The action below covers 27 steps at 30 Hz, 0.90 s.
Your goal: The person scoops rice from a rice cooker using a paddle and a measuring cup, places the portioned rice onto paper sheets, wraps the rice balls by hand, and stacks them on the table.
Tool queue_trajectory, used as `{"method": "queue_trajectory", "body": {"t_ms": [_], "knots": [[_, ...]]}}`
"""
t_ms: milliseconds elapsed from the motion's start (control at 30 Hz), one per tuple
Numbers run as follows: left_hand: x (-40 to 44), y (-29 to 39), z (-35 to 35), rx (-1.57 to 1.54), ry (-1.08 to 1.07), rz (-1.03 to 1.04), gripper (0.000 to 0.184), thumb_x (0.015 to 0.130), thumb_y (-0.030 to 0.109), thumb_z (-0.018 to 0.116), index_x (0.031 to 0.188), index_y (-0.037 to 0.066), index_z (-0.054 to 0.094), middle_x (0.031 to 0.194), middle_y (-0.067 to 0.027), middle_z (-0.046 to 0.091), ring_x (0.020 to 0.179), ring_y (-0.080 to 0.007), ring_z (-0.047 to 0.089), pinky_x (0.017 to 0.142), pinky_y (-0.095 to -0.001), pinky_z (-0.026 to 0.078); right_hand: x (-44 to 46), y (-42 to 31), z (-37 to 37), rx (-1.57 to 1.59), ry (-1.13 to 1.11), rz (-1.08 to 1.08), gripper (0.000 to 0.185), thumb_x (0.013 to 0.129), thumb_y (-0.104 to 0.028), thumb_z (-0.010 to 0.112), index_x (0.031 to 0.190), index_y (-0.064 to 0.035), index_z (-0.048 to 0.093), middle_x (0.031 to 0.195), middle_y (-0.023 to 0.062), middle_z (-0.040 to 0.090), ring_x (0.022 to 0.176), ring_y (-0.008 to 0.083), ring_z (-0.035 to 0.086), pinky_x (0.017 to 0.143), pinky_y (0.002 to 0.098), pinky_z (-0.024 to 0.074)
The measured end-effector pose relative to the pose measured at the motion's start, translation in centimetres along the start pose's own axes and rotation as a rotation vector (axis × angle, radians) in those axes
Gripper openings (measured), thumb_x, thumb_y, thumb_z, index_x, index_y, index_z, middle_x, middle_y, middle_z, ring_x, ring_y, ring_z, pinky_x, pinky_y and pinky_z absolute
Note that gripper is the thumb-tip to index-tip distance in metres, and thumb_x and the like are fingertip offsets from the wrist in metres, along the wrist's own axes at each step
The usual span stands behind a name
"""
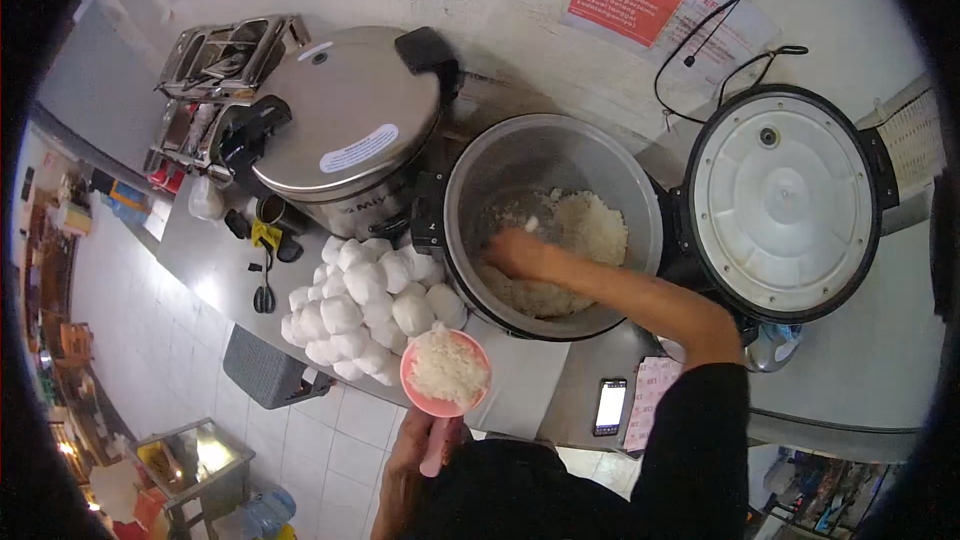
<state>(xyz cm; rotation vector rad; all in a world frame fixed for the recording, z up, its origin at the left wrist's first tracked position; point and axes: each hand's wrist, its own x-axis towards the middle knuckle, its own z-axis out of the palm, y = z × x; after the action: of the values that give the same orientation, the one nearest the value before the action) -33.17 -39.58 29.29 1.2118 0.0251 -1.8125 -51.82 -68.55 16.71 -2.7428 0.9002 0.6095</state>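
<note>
My left hand (408, 448) is closed around the handle of a pink scoop (436, 450), which is filled with white rice (447, 368). My right hand (520, 254) reaches down inside an open rice cooker (480, 155), against the cooked rice (595, 225) there; its fingers are blurred and partly hidden, so what they hold cannot be made out. A pile of white rounded bundles (365, 285) lies on the counter, left of the open cooker and just beyond the scoop.
A closed steel cooker (350, 90) stands at the back left. The raised round lid (785, 200) is on the right. Scissors (263, 298) lie near the left counter edge; a phone (609, 407) lies by pink printed paper (650, 402). Cables (690, 60) hang on the wall.
</note>
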Motion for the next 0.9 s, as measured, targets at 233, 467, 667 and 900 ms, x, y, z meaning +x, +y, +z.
{"method": "queue_trajectory", "body": {"t_ms": [233,467,667,900], "knots": [[1.0,-2.2,-2.6,0.075,-0.269,0.008,0.035,0.098,0.033,0.046,0.116,0.003,0.047,0.070,-0.0065,0.054,0.050,-0.0132,0.051,0.038,-0.0243,0.040,-5.0,8.3,-2.6,0.092,0.204,0.283,0.023,0.070,-0.002,0.066,0.092,-0.0009,0.069,0.081,0.0212,0.066,0.080,0.0357,0.066,0.073,0.0466,0.0534],[-0.4,-0.9,-1.2,0.133,-0.077,-0.024,0.033,0.098,0.035,0.045,0.111,0.004,0.049,0.065,-0.0047,0.052,0.047,-0.0119,0.048,0.038,-0.0242,0.038,-5.9,3.2,0.8,0.257,0.160,0.025,0.017,0.069,-0.004,0.065,0.082,0.0064,0.067,0.082,0.0239,0.066,0.078,0.0383,0.066,0.070,0.0467,0.0513],[-0.5,-1.2,-1.9,0.126,-0.088,0.093,0.032,0.097,0.031,0.048,0.110,0.002,0.049,0.066,-0.0057,0.052,0.046,-0.0142,0.047,0.042,-0.0247,0.036,1.7,9.3,4.6,0.333,0.241,0.187,0.017,0.070,-0.005,0.064,0.080,0.0079,0.065,0.080,0.0257,0.064,0.076,0.0369,0.066,0.067,0.0481,0.0488],[0.0,-2.1,-4.6,-0.128,-0.207,0.043,0.031,0.097,0.027,0.049,0.112,0.000,0.050,0.071,-0.0071,0.055,0.050,-0.0152,0.050,0.045,-0.0281,0.040,-3.3,4.9,-4.0,0.254,0.115,0.119,0.017,0.069,-0.008,0.068,0.078,0.0063,0.065,0.079,0.0222,0.066,0.074,0.0391,0.064,0.068,0.0480,0.0510]]}}
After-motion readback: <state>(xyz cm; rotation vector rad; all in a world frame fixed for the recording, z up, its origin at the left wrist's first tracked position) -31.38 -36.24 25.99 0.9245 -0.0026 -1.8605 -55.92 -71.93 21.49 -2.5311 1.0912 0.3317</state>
